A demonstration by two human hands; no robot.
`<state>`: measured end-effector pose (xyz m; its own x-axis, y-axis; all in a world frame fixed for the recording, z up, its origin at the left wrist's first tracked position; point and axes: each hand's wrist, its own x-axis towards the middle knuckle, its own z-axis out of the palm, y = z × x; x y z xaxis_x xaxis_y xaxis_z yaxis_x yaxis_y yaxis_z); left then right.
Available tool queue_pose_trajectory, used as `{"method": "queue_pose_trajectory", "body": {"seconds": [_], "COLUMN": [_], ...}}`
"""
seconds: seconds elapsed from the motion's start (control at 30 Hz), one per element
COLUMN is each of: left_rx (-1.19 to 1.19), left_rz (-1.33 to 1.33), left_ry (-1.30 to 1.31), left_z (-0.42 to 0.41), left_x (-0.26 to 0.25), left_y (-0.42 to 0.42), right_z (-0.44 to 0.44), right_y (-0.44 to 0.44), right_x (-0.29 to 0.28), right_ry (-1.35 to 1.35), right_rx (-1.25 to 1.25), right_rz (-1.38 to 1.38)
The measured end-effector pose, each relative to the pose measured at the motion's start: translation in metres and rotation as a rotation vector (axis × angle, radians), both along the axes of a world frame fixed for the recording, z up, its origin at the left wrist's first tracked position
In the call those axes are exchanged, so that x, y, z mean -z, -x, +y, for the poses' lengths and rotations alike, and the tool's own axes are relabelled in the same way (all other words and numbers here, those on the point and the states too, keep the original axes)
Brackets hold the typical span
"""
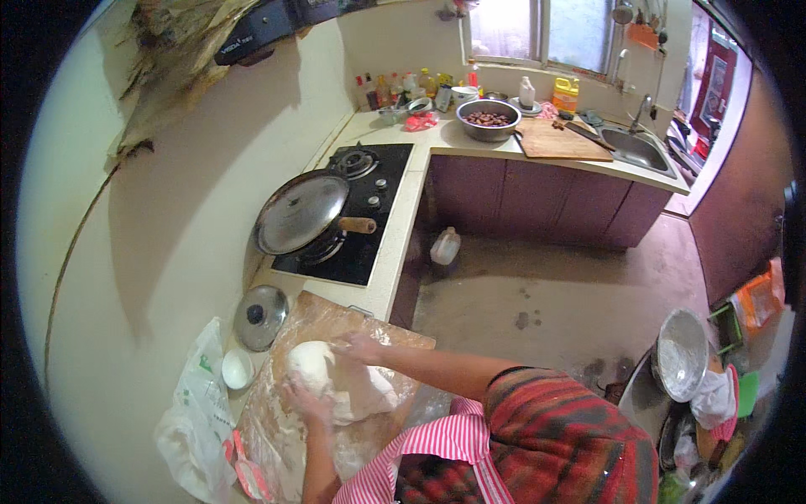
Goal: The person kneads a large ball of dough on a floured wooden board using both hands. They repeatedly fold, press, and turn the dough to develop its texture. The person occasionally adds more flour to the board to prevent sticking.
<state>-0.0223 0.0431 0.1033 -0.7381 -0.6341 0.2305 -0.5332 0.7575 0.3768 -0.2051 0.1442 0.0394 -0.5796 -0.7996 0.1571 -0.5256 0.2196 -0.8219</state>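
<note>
A big lump of white dough point(312, 365) lies on a floured wooden board point(327, 309), with a flatter, folded part point(378, 397) towards my body. My left hand point(306, 398) cups the lump's near left side, its fingers dusted with flour. At the far right edge of the dough, my right hand point(360, 348) grips with bent fingers, slightly blurred. Beside the board's left edge stand a white bowl point(238, 369) and a glass lid with a black knob point(261, 318). A red-handled scoop point(250, 472) with flour on it rests at the lower left.
A white plastic bag point(198, 422) slumps against the wall. Beyond the board, a lidded wok point(302, 211) sits on the gas hob point(393, 183), its wooden handle towards the room. Across the corner are a steel basin point(491, 132), a chopping board point(557, 148) with a knife and a sink point(642, 154).
</note>
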Motion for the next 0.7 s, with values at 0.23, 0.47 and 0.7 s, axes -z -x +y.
{"method": "queue_pose_trajectory", "body": {"seconds": [0.23, 0.47, 0.7], "left_rx": [0.182, -0.034, 0.055], "left_rz": [0.036, 0.485, 0.591], "left_ry": [-0.061, -0.15, 0.124], "left_z": [0.038, 0.023, 0.029], "left_x": [0.009, -0.008, 0.073], "left_y": [-0.065, -0.07, -0.038], "right_z": [-0.025, 0.017, 0.06], "right_y": [-0.057, -0.091, -0.109], "right_x": [-0.088, -0.071, -0.067], "right_ry": [-0.087, 0.065, 0.223], "right_rx": [-0.338, -0.268, -0.271], "right_rz": [0.242, 0.396, 0.354]}}
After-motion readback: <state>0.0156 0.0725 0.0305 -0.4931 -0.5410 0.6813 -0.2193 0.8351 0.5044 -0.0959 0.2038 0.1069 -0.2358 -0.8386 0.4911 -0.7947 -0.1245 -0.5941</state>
